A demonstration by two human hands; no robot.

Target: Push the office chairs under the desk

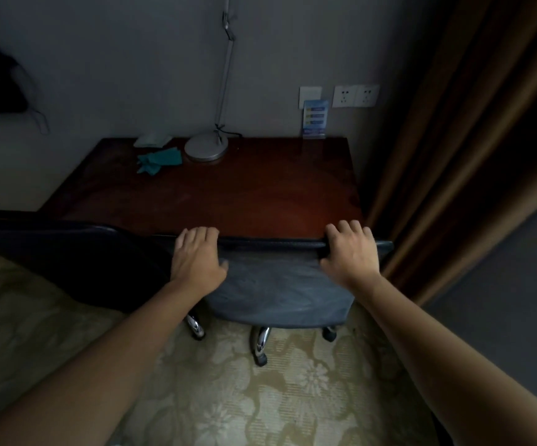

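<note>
A grey-blue office chair [276, 284] stands with its back towards me, its top edge level with the front edge of the dark red wooden desk [228, 194]. My left hand [198, 257] grips the top of the backrest at its left end, fingers curled over the rim. At the right end of the same rim my right hand [350, 252] grips likewise. The chair's chrome legs and castors [260, 346] show below the backrest on the carpet. A second, darker chair [67, 252] stands to the left, partly under the desk's front edge.
On the desk are a lamp with a round grey base [206, 149], a teal cloth [159, 159] and a blue card stand [315, 119]. A brown curtain [453, 156] hangs close on the right. Patterned carpet [260, 397] covers the floor in front.
</note>
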